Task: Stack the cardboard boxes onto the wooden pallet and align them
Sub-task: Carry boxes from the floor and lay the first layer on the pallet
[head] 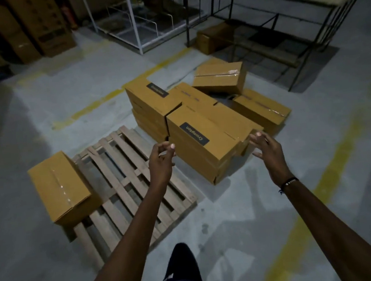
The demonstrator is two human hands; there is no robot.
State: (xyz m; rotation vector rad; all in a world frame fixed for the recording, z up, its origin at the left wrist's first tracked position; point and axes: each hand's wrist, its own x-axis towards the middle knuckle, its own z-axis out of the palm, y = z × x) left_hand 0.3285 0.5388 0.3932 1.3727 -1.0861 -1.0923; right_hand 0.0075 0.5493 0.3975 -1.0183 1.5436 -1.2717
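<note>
A wooden pallet (127, 180) lies on the concrete floor at the left of centre. One taped cardboard box (59, 188) sits on its left end. A pile of several brown boxes stands on the floor just right of the pallet; the nearest one (201, 145) carries a dark label. Both my arms reach out toward that nearest box. My left hand (161, 159) hovers at its left corner with loosely curled fingers, holding nothing. Off the box's right end, my right hand (265, 148) has its fingers spread and is empty too.
A tilted box (219, 78) and another box (261, 109) lie behind the pile. A metal-framed table (280, 4) and a white wire rack (135, 19) stand at the back. Tall cartons (37, 25) line the back left. Yellow floor lines cross the concrete.
</note>
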